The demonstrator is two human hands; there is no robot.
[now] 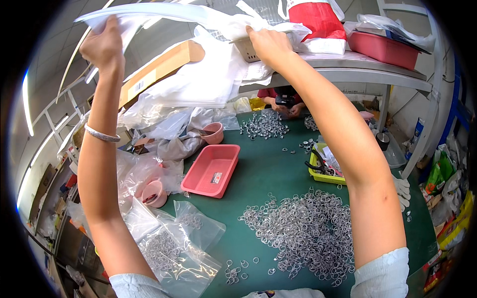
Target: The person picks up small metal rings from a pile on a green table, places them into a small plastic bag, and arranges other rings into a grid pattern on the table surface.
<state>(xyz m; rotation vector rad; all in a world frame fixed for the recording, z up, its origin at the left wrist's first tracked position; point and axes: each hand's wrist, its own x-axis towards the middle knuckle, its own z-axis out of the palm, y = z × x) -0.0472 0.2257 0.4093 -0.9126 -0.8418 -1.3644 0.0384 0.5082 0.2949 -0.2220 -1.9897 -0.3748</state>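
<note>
Both my arms are raised toward the shelf above the table. My left hand (pixel 103 45) is closed on one end of a stack of thin, whitish plastic bags (pixel 164 11), held up in the air. The stack stretches across to my right hand (pixel 271 47), whose thumb and fingers press on plastic over a beige basket (pixel 247 49) at the shelf's edge; its fingertips are partly hidden. Below, a large heap of metal rings (pixel 308 233) lies on the green table (pixel 248 171). A clear bag (pixel 166 253) with more rings lies to the left.
A pink tray (pixel 211 171), pink cups (pixel 212 133) and a yellow-green tray (pixel 325 174) stand on the table. Another person's hands (pixel 293 110) are behind small metal parts (pixel 263 125). A cardboard box (pixel 161 69), red bag (pixel 316 22) and red bin (pixel 382 49) sit higher up.
</note>
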